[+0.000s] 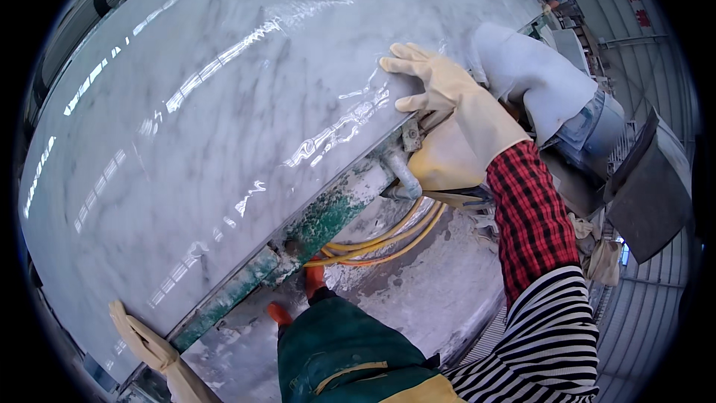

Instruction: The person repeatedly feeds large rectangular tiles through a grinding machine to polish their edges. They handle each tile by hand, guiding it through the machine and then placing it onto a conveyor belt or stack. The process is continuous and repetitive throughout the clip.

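A large, glossy pale-grey marble slab point(246, 104) with darker veining lies before me on a green metal frame point(328, 213) with worn paint. My right hand point(440, 86), in a long cream rubber glove, rests on the slab's near edge at the right, its fingers spread. At the lower left, my left hand point(145, 339) wears a matching glove and lies at the slab's near corner with fingers stretched out. Neither hand grips anything. A metal clamp-like fitting point(403, 172) sticks out of the frame just below my right hand.
Yellow hoses point(388, 239) loop on the wet floor point(418, 283) under the frame. To the right, a person in a white shirt point(533, 75) bends close beside the slab. A yellow bag-like thing point(447, 160) hangs below my right wrist. A dark panel point(649, 190) stands farther right.
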Demonstrator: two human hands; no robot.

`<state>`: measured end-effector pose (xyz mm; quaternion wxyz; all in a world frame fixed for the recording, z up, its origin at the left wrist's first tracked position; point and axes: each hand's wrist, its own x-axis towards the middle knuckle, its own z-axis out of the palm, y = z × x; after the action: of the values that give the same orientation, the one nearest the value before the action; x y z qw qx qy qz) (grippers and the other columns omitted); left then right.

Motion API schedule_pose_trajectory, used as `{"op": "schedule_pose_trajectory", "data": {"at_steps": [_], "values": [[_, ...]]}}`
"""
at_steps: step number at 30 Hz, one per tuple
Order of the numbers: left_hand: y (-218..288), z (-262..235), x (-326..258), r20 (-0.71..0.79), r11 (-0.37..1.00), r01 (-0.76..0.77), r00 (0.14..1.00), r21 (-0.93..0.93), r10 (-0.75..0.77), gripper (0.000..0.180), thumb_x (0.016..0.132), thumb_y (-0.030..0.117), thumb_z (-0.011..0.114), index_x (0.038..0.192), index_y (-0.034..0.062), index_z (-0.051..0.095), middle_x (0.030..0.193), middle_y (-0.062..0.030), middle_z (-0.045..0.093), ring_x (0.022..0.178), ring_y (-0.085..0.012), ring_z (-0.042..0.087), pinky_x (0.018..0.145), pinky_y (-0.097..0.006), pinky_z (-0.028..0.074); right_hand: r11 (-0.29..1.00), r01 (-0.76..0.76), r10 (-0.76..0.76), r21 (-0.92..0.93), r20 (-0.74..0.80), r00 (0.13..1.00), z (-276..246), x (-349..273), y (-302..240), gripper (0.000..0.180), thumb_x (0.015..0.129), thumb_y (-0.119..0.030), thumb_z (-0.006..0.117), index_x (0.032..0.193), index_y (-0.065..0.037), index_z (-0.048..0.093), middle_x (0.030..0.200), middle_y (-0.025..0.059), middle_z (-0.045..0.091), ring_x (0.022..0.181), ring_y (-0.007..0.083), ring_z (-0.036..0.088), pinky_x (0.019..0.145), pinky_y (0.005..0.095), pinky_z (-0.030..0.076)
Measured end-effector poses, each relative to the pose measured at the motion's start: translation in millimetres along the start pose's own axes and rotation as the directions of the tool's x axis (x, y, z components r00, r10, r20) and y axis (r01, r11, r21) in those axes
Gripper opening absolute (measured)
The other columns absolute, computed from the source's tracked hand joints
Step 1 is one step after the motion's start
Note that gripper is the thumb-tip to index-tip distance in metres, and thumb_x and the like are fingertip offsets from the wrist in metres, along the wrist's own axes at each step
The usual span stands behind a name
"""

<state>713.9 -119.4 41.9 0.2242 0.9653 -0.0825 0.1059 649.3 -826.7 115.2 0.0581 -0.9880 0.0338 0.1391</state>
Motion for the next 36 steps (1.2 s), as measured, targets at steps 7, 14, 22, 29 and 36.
{"op": "schedule_pose_trajectory", "data": {"at_steps": [7, 14, 22, 29, 36], "values": [[4.1, 0.5, 1.0, -0.018, 1.000, -0.027, 0.999, 0.014, 0.027, 0.039, 0.110, 0.015, 0.041, 0.138, -0.0088, 0.056, 0.146, -0.0226, 0.054, 0.138, -0.0347, 0.048, 0.120, -0.042, 0.031, 0.995, -0.101, 0.101, 0.020, -0.007, 0.995, 3.5, 5.7, 0.9, 0.081, 0.080, -0.032, 0.084, 0.152, -0.031, 0.047, 0.164, 0.0102, 0.035, 0.151, 0.0285, 0.032, 0.124, 0.0398, 0.030], [-4.7, 2.3, 2.2, -0.046, 0.997, -0.078, 0.996, 0.028, 0.079, 0.037, 0.110, 0.013, 0.042, 0.136, -0.0069, 0.058, 0.144, -0.0219, 0.056, 0.137, -0.0336, 0.049, 0.120, -0.042, 0.032, 0.960, -0.278, 0.275, -0.025, -0.088, 0.958, 16.6, 8.8, -19.8, 0.066, 0.093, -0.042, 0.069, 0.153, -0.033, 0.044, 0.163, 0.0087, 0.035, 0.150, 0.0285, 0.034, 0.123, 0.0400, 0.031], [-2.4, 1.2, 1.9, -0.050, 0.998, -0.053, 0.997, 0.045, 0.055, 0.037, 0.109, 0.015, 0.044, 0.134, -0.0069, 0.060, 0.141, -0.0235, 0.058, 0.136, -0.0352, 0.050, 0.119, -0.043, 0.034, 0.950, -0.276, 0.265, -0.143, -0.091, 0.960, 13.9, -23.7, -35.6, 0.061, 0.097, -0.051, 0.059, 0.152, -0.030, 0.045, 0.158, 0.0108, 0.043, 0.142, 0.0314, 0.043, 0.118, 0.0414, 0.037], [-10.5, 3.9, 0.9, -0.078, 0.997, -0.071, 0.994, 0.038, 0.074, 0.036, 0.108, 0.016, 0.045, 0.133, -0.0051, 0.062, 0.141, -0.0235, 0.059, 0.136, -0.0360, 0.051, 0.119, -0.044, 0.033, 0.966, -0.169, 0.145, -0.194, -0.134, 0.980, 0.5, -19.7, -60.5, 0.061, 0.092, -0.047, 0.065, 0.147, -0.024, 0.051, 0.151, 0.0100, 0.050, 0.136, 0.0325, 0.049, 0.115, 0.0413, 0.038], [-10.7, 5.6, 0.8, -0.088, 0.997, -0.082, 0.993, -0.001, 0.081, 0.036, 0.108, 0.015, 0.045, 0.133, -0.0048, 0.062, 0.142, -0.0237, 0.058, 0.137, -0.0355, 0.050, 0.120, -0.043, 0.032, 0.976, -0.115, 0.098, -0.186, -0.098, 0.990, 4.5, -17.8, -38.2, 0.068, 0.090, -0.052, 0.067, 0.149, -0.024, 0.050, 0.151, 0.0073, 0.050, 0.139, 0.0279, 0.045, 0.116, 0.0406, 0.036]]}}
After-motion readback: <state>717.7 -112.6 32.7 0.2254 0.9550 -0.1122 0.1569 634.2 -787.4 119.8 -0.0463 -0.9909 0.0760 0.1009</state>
